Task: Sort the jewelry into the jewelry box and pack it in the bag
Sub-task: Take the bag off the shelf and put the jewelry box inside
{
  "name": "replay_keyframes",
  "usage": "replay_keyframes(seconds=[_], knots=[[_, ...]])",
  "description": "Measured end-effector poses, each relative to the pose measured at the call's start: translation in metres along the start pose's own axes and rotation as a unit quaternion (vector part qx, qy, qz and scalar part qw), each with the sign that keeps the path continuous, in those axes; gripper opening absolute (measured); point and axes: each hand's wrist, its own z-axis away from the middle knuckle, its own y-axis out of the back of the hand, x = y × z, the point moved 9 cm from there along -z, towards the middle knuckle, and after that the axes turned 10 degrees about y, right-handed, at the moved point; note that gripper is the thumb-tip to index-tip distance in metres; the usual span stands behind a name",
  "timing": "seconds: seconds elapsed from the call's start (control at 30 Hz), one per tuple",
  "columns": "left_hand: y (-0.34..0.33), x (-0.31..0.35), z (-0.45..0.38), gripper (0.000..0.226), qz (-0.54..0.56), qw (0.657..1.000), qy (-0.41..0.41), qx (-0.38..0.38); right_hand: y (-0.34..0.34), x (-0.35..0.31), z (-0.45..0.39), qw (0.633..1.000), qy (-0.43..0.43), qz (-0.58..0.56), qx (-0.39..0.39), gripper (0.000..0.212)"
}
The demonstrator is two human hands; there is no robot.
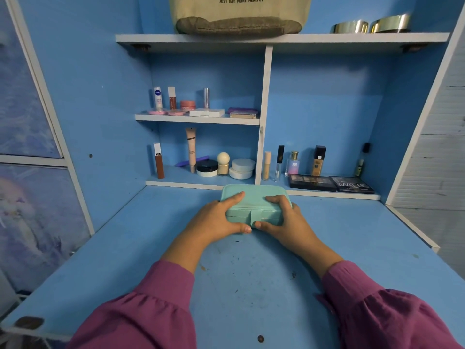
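Blue laminate worktop (151,248) carries a closed mint-green rectangular jewelry box (254,201). Left hand (221,217) and right hand (286,217) each grip its ends, fingers curled over the lid.

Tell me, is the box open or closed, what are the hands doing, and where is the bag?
jewelry box: lid closed, resting on the desk.
left hand: grips the box's left end.
right hand: grips the box's right end.
bag: on the top shelf, its opening out of view.
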Motion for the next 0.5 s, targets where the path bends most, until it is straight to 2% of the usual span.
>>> replay_keyframes(seconds=[0.5], knots=[[0.0010, -0.0005, -0.0048, 0.074, -0.050, 0.998, 0.006, 0.045, 0.0001, -0.0007, -0.0018, 1.000, 0.000, 0.010, 0.027, 0.068]])
